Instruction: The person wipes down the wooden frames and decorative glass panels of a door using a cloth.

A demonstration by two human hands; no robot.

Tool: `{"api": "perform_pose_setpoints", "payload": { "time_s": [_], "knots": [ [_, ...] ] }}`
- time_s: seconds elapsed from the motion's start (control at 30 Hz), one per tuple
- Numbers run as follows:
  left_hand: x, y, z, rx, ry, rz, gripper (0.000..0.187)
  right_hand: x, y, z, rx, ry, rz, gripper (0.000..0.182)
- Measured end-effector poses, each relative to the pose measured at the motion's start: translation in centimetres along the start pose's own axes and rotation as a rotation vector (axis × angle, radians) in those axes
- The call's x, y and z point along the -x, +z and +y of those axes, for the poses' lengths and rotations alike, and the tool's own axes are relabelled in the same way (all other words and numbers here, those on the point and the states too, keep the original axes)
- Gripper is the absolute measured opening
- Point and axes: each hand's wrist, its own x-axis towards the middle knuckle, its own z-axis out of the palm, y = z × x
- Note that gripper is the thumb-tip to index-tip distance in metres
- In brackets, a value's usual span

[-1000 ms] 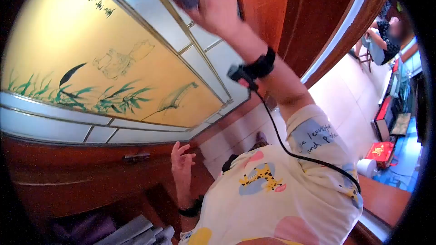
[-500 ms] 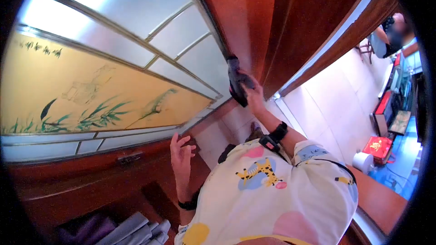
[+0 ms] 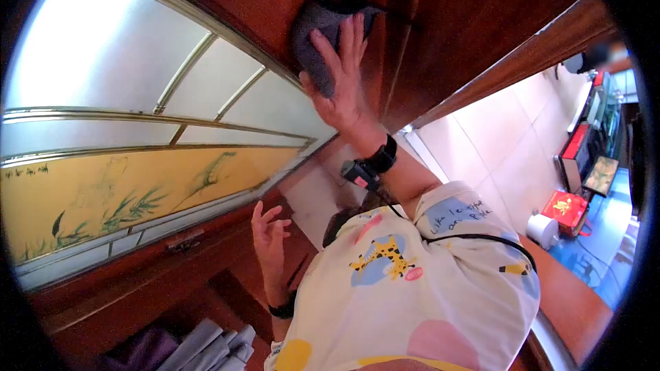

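My right hand [image 3: 342, 79] holds a dark grey cloth [image 3: 320, 31] pressed against the reddish-brown wooden panel [image 3: 405, 27], with its fingers spread over the cloth. A dark band with a small device circles the right wrist. Lower down, my left hand [image 3: 270, 230] is raised with its fingers apart and slightly bent, holding nothing. It is nearest to the wooden ledge below the framed glass panel [image 3: 227, 82], which carries a yellow painted strip [image 3: 172, 178].
Folded grey and purple cloths [image 3: 206, 350] lie at the lower left. To the right are a red box [image 3: 565, 211], a white roll-like object [image 3: 543, 231] and a blue surface [image 3: 591, 254]. Part of another person [image 3: 584, 62] shows at the upper right. Pale floor tiles [image 3: 488, 124] lie beyond the wood.
My right hand has moved up the wooden panel with the cloth, which now lies spread wider under the fingers. The view has shifted. My left hand stays raised and open.
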Motion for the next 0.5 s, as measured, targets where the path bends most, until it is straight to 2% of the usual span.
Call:
{"api": "perform_pose_setpoints", "payload": {
  "time_s": [0.03,0.13,0.17,0.23,0.27,0.33,0.37,0.43,0.47,0.5],
  "knots": [
    [-0.2,-0.1,-0.1,0.002,-0.003,-0.002,0.056,0.6,0.0,0.4,0.002,0.001,-0.003,0.068],
    [-0.2,-0.3,-0.4,-0.045,-0.008,-0.010,0.054,4.3,0.9,2.3,-0.033,0.280,0.121,0.061],
    [-0.4,-0.5,-0.5,-0.056,-0.001,-0.012,0.054,5.9,1.1,2.7,-0.025,0.281,0.121,0.061],
    [-1.0,-1.0,-0.8,-0.069,0.006,-0.029,0.054,8.7,1.3,3.3,0.005,0.463,0.099,0.057],
    [-1.5,-1.2,-1.1,-0.062,0.015,-0.057,0.054,9.5,1.2,3.2,0.016,0.464,0.100,0.057],
    [-2.2,-1.4,-2.1,-0.050,0.028,-0.091,0.054,11.0,1.0,3.0,-0.079,0.729,0.112,0.057],
    [-2.7,-1.5,-2.5,-0.035,0.067,-0.139,0.054,11.7,1.0,3.1,-0.074,0.724,0.120,0.057],
    [-3.6,-1.4,-2.3,-0.026,0.116,-0.202,0.054,14.2,0.7,3.8,-0.458,1.036,0.128,0.054],
    [-3.9,-0.8,-1.7,-0.080,0.146,-0.243,0.054,18.3,1.8,7.5,-0.533,1.228,0.089,0.046],
    [-4.2,-0.4,-1.3,-0.134,0.179,-0.293,0.055,17.1,0.3,6.4,-0.518,1.226,0.120,0.046]
  ]
}}
